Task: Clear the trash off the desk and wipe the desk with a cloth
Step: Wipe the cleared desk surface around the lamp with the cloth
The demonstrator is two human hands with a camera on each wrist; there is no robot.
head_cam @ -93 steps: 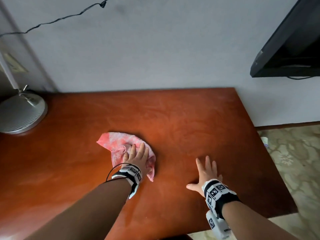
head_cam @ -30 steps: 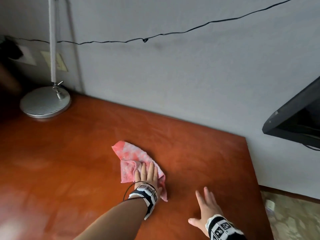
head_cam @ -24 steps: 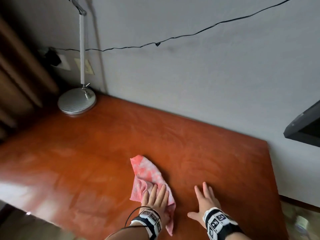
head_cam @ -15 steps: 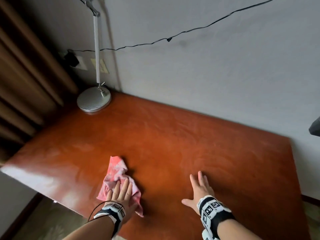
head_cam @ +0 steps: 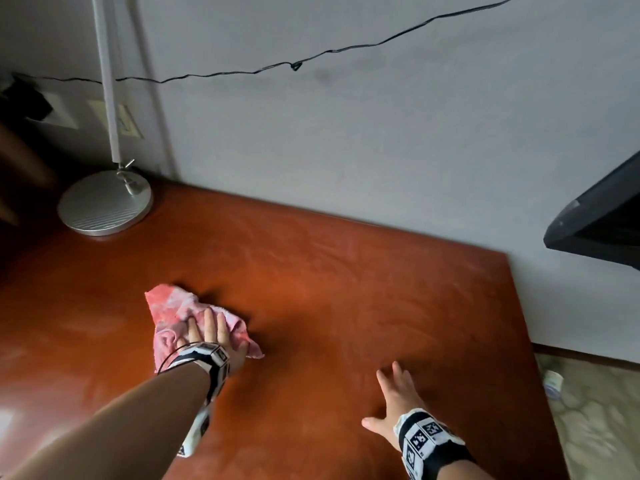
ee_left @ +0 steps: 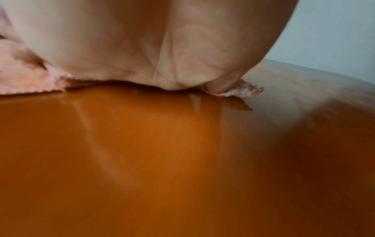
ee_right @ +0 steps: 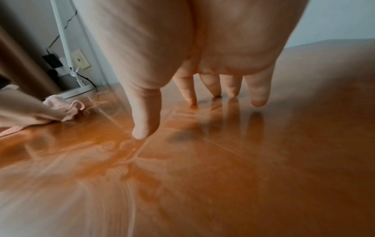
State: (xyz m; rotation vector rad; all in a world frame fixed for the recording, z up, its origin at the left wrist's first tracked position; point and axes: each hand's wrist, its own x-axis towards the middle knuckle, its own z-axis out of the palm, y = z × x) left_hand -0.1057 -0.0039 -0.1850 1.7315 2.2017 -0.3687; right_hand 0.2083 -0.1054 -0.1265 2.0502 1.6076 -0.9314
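A crumpled pink cloth (head_cam: 173, 311) lies on the reddish-brown wooden desk (head_cam: 346, 289), left of centre. My left hand (head_cam: 207, 332) presses flat on it with straight fingers; in the left wrist view the palm (ee_left: 142, 44) covers the cloth (ee_left: 22, 77), whose frayed edge sticks out on both sides. My right hand (head_cam: 394, 400) rests flat on the bare desk near the front right, fingers spread; its fingertips (ee_right: 258, 101) touch the glossy wood (ee_right: 223, 176). No trash shows on the desk.
A silver lamp base (head_cam: 104, 202) with a white pole stands at the desk's back left corner. A black cable (head_cam: 294, 65) runs along the grey wall. A dark monitor (head_cam: 599, 223) hangs at the right. A small white thing (head_cam: 552, 382) lies on the patterned floor.
My left hand has slid the cloth from the front left edge back toward the middle of the desk. My right hand has stayed planted flat near the front right.
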